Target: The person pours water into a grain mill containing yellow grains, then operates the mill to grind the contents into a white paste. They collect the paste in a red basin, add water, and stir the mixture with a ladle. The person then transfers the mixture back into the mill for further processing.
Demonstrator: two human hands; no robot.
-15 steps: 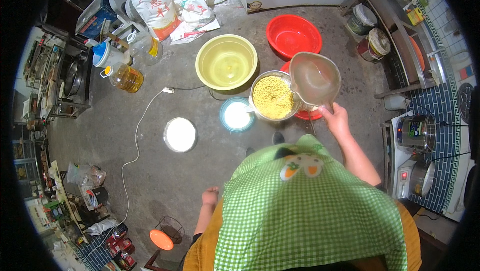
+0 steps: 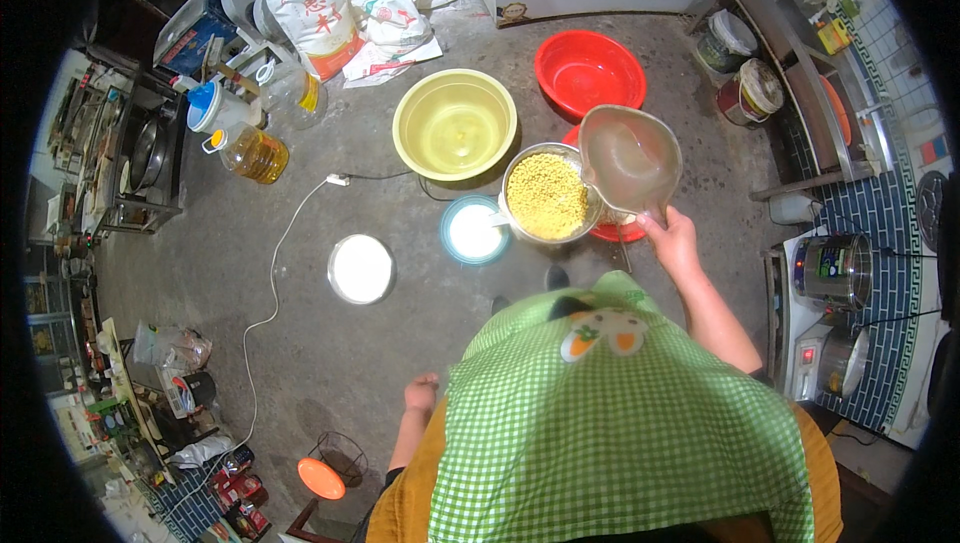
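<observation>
My right hand (image 2: 672, 241) grips the handle of a large translucent plastic water dipper (image 2: 630, 158). The dipper is tilted, its lip at the right rim of a round metal hopper (image 2: 594, 213) heaped with yellow soybeans (image 2: 545, 195). A pale spout on the hopper's left side reaches over a blue-rimmed bowl (image 2: 474, 231) of white contents. Part of a red basin (image 2: 620, 232) shows beneath the hopper and dipper. Beside my apron, my left hand (image 2: 421, 391) hangs low with curled fingers, and nothing shows in it.
A yellow-green basin (image 2: 455, 125) with clear liquid and a red basin (image 2: 590, 73) stand beyond the hopper. Left of the bowl is a round container (image 2: 361, 269) of white contents. A white cable (image 2: 275, 283) crosses the floor, and an oil jug (image 2: 252, 155) stands at the left.
The soybeans' surface looks more even, and the blurred patch low in the hopper has gone. My hands and the dipper hold nearly the same positions.
</observation>
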